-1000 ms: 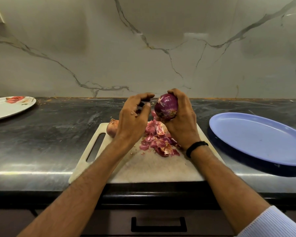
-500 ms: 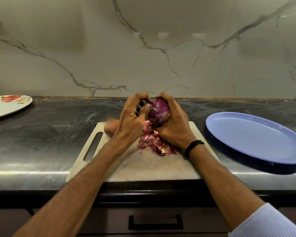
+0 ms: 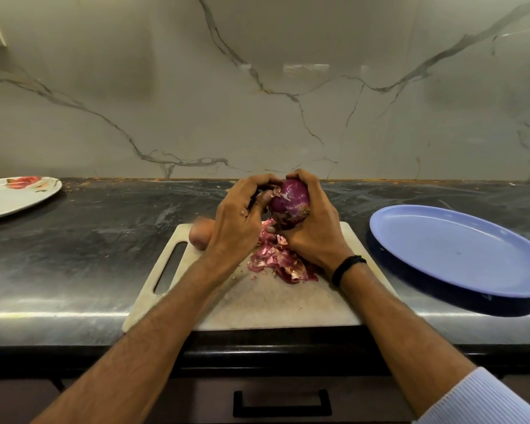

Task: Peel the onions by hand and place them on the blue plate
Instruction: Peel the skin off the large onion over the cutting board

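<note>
Right grip [image 3: 315,234] clamped round red onion [image 3: 289,203] | left grip [image 3: 239,218] pinching its skin | peelings [image 3: 279,261] on cutting board [image 3: 273,304] below both | blue plate [image 3: 459,255] right of them

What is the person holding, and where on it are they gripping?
A red onion: the right hand cups its right side, and the left hand pinches its skin at the upper left.

A cutting board [image 3: 257,307] lies at the front edge of the counter [image 3: 104,240]. Above it, the left hand [image 3: 236,221] and right hand [image 3: 315,234] hold an onion [image 3: 289,203] over a heap of peels [image 3: 276,261]. A second onion [image 3: 200,237] sits at the board's back left. One plate [image 3: 456,255] lies right of the board, another plate [image 3: 10,200] far left.
</note>
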The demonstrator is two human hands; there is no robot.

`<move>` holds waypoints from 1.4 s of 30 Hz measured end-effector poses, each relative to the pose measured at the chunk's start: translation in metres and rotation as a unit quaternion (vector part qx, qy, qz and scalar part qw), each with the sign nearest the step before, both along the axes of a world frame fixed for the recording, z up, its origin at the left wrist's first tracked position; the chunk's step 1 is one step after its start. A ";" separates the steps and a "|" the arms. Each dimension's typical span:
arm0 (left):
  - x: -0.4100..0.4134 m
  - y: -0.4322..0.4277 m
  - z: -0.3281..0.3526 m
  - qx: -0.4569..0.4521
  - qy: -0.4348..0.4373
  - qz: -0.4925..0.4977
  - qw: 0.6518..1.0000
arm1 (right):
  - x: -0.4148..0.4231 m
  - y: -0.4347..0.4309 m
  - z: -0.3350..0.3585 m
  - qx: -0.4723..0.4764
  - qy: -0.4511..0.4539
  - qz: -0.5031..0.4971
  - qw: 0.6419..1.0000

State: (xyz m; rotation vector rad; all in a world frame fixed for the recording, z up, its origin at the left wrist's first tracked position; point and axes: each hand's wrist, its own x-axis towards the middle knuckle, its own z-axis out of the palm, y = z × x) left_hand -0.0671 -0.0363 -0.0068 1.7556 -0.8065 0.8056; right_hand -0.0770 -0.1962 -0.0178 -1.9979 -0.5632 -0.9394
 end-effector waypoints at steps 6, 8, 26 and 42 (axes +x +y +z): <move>0.000 0.004 0.002 0.006 -0.080 0.052 0.995 | 0.002 -0.002 -0.002 -0.019 0.000 -0.009 1.000; 0.000 0.004 0.001 0.015 -0.086 0.058 0.994 | 0.002 -0.002 -0.004 -0.034 0.004 -0.009 0.999; -0.003 0.001 0.000 0.059 -0.110 0.065 0.990 | 0.001 -0.003 -0.005 -0.011 0.020 -0.006 1.000; -0.002 0.001 -0.004 0.034 -0.083 0.037 0.995 | -0.002 -0.004 -0.004 -0.011 0.025 -0.003 1.000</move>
